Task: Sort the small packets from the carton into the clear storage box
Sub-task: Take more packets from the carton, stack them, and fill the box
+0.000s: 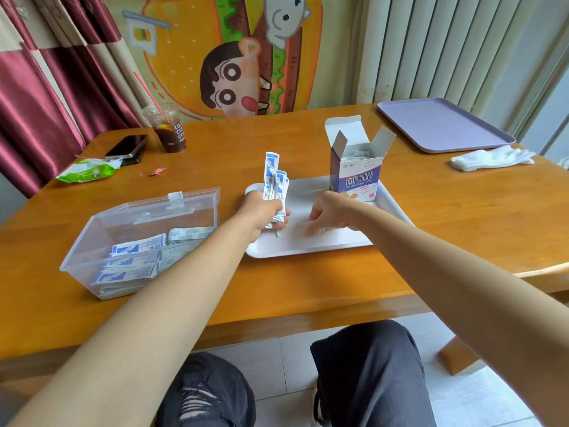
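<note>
My left hand (261, 211) grips an upright bunch of small blue-and-white packets (275, 180) over the left end of the white tray (348, 238). My right hand (326, 212) hangs over the tray's middle with its fingertips down on the tray surface; whether they pinch something white there is unclear. The open carton (357, 177) stands at the tray's far right corner with more packets showing inside. The clear storage box (101, 229) sits to the left, lid up, holding stacked packets (135, 263).
On the wooden table (308, 288) stand an iced drink cup (168, 131), a phone (127, 146), a green wrapper (87, 171), a small red scrap (158, 171), a purple tray (443, 124) and white gloves (492, 158). My knees are below the table edge.
</note>
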### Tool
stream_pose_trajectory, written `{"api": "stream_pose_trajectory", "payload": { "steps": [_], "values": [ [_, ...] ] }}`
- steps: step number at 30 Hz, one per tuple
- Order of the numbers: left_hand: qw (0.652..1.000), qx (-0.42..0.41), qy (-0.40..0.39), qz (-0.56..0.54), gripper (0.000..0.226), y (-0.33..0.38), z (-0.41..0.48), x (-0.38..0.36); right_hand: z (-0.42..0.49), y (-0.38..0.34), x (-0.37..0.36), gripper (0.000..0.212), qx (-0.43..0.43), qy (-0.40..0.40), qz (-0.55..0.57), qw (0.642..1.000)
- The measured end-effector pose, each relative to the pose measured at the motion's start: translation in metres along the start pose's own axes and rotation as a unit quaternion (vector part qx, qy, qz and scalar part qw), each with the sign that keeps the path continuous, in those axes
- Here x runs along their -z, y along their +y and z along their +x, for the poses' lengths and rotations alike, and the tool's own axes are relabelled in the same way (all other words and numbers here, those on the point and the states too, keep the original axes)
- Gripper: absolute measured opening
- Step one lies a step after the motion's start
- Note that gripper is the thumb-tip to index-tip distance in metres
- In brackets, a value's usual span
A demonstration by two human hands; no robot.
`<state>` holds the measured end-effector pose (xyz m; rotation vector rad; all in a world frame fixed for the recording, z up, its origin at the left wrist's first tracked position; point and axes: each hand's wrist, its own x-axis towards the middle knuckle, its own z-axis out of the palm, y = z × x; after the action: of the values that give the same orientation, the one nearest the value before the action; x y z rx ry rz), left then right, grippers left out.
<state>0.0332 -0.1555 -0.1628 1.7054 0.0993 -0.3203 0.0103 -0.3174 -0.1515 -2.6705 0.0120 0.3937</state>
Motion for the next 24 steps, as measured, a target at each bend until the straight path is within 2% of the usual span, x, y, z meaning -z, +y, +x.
{"api": "stream_pose_trajectory", "payload": {
  "steps": [2, 5, 7, 11, 15, 17, 19, 22, 24],
  "values": [
    [0.999, -0.009, 0.017, -0.032, 0.038, 0.002, -0.001, 0.000, 0.004, 0.007, -0.004, 0.011, -0.017, 0.083, 0.093, 0.992],
    [0.995, 0.000, 0.031, -0.093, 0.041, 0.001, 0.002, -0.002, 0.005, 0.013, -0.007, 0.020, -0.002, 0.263, 0.193, 0.945],
    [0.992, 0.023, 0.009, -0.122, 0.038, 0.000, 0.001, -0.007, 0.001, 0.007, -0.008, 0.015, 0.055, 0.305, 0.206, 0.928],
    [0.983, 0.056, -0.079, -0.153, 0.019, 0.000, -0.009, -0.020, -0.001, -0.005, -0.015, 0.017, 0.156, 0.265, 0.136, 0.942],
    [0.979, 0.050, -0.090, -0.176, 0.022, -0.001, -0.009, -0.019, -0.003, -0.002, -0.017, 0.010, 0.178, 0.204, 0.154, 0.950],
    [0.979, 0.049, -0.085, -0.177, 0.022, -0.001, -0.010, -0.016, -0.002, 0.002, -0.015, 0.016, 0.190, 0.168, 0.181, 0.950],
    [0.980, 0.043, -0.069, -0.182, 0.024, -0.002, -0.008, -0.015, 0.000, 0.005, -0.015, 0.022, 0.189, 0.165, 0.220, 0.943],
    [0.984, 0.029, -0.084, -0.155, 0.025, -0.003, -0.013, -0.019, 0.003, 0.004, -0.016, 0.011, 0.137, 0.190, 0.372, 0.898],
    [0.987, 0.020, -0.088, -0.132, 0.027, -0.004, -0.015, -0.023, 0.005, 0.003, -0.017, 0.011, 0.104, 0.125, 0.460, 0.873]
  ]
}}
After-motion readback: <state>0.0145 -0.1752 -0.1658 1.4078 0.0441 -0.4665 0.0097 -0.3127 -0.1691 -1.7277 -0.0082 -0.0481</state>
